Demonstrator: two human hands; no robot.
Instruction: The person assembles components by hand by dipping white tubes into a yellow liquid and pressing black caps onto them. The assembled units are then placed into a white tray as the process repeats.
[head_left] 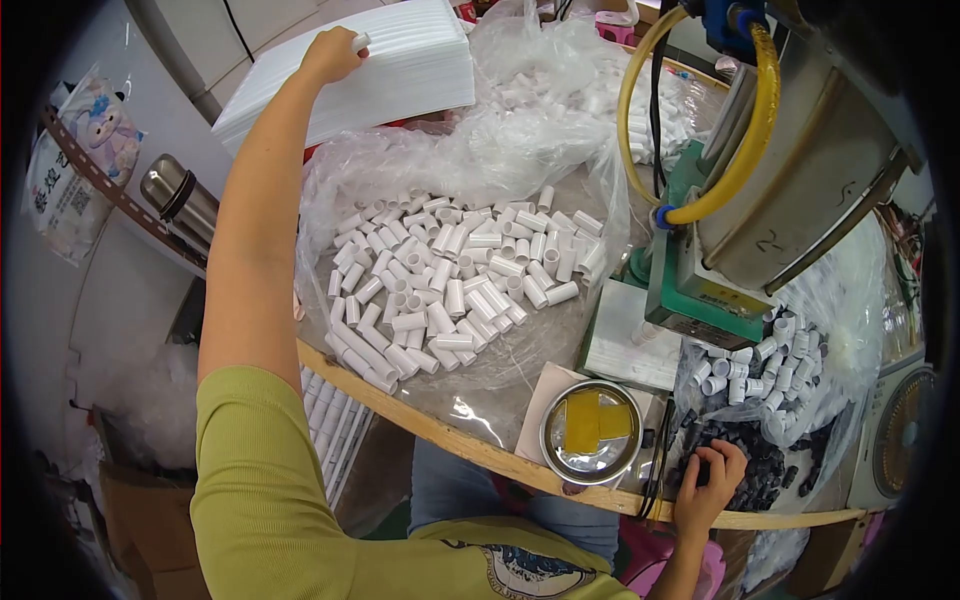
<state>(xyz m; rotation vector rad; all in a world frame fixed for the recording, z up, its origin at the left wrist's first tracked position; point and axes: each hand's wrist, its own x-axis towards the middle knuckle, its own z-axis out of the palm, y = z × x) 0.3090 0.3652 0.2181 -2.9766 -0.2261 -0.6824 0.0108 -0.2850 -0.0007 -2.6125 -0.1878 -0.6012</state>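
My left hand [332,55] is stretched far out over a stack of white foam sheets [400,70] at the upper left, its fingers closed on a small white tube [360,42]. Below the stack, a large heap of white tubes [455,270] lies on clear plastic. At the lower right my right hand [712,475] rests by a pile of small black parts [745,460], its fingers curled; whether they hold a part is hidden. Left of that hand is a round metal dish [590,432] with yellow pieces in it. White ring-shaped parts [765,370] lie beyond the black pile.
A green and grey press [705,290] with a yellow hose [765,130] rises right of centre. The table's wooden edge [430,425] curves along the front. A steel flask [180,195] stands at the left; a round-faced device [900,430] is at the far right.
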